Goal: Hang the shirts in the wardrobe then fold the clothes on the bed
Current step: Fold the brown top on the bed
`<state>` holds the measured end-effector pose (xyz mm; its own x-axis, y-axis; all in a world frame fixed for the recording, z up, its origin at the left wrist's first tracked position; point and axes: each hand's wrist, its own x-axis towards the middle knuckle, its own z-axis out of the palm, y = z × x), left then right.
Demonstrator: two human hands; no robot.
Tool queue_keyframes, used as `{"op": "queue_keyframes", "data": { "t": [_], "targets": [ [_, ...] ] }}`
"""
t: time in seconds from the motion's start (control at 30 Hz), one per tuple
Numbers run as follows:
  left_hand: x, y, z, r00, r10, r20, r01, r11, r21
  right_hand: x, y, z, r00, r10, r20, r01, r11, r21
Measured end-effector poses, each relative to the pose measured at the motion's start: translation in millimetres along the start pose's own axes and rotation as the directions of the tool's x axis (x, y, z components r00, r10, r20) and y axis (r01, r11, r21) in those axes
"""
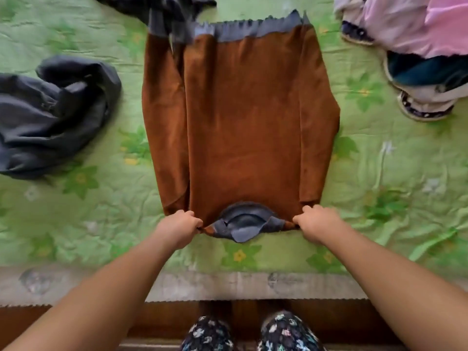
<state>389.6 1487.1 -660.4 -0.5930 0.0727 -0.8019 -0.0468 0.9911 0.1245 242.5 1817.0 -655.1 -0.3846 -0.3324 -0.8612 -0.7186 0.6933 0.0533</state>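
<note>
The brown sweater (240, 122) lies flat in the middle of the bed (379, 198), collar (243, 221) nearest. The left hand (178, 230) and right hand (317, 225) each pinch its near edge, either side of the collar. Lifted unevenly, the tucked sleeves could slide out, and the dark garment (172, 16) overlapping the far hem may drag along.

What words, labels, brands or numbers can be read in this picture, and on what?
None: there is no readable text anywhere.
The brown sweater, gripped by the left hand and right hand beside its grey collar, shows no label or print.
The green bedspread bears only flowers.
The dark clothes and pink clothes show no lettering.
</note>
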Motion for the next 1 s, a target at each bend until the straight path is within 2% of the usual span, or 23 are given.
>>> {"op": "queue_keyframes", "data": {
  "t": [0.23,0.37,0.43,0.53,0.6,0.67,0.73,0.8,0.9,1.0],
  "targets": [
    [16,11,38,0.974,-0.012,0.224,-0.007,0.997,0.08,8,-11,32,0.971,-0.011,0.237,0.042,0.991,-0.125],
    [24,16,35,0.973,-0.017,0.23,-0.007,0.994,0.105,19,-19,15,0.953,-0.008,0.303,0.035,0.996,-0.082],
    [32,13,15,0.992,0.017,0.127,-0.024,0.998,0.058,30,-14,-9,0.98,-0.032,0.199,0.032,0.999,0.005],
    [54,3,-34,0.986,0.054,-0.157,-0.067,0.995,-0.076,57,4,-57,0.989,-0.019,-0.145,0.05,0.975,0.214],
    [82,-10,-76,0.933,-0.011,-0.36,-0.057,0.982,-0.18,84,21,-93,0.936,0.064,-0.347,0.063,0.937,0.343],
    [115,-28,-120,0.845,-0.119,-0.522,-0.057,0.95,-0.308,114,38,-133,0.88,0.158,-0.447,0.069,0.89,0.45],
    [148,-49,-160,0.768,-0.245,-0.591,-0.043,0.902,-0.429,144,58,-167,0.843,0.234,-0.484,0.047,0.865,0.5],
    [179,-70,-197,0.731,-0.351,-0.585,-0.017,0.848,-0.53,171,80,-195,0.812,0.308,-0.495,-0.002,0.85,0.526],
    [214,-98,-237,0.668,-0.451,-0.592,0.019,0.806,-0.592,203,112,-228,0.764,0.416,-0.494,-0.079,0.82,0.568],
    [239,-127,-259,0.606,-0.562,-0.563,0.075,0.745,-0.663,228,132,-253,0.73,0.53,-0.432,-0.194,0.767,0.611]
  ]
}}
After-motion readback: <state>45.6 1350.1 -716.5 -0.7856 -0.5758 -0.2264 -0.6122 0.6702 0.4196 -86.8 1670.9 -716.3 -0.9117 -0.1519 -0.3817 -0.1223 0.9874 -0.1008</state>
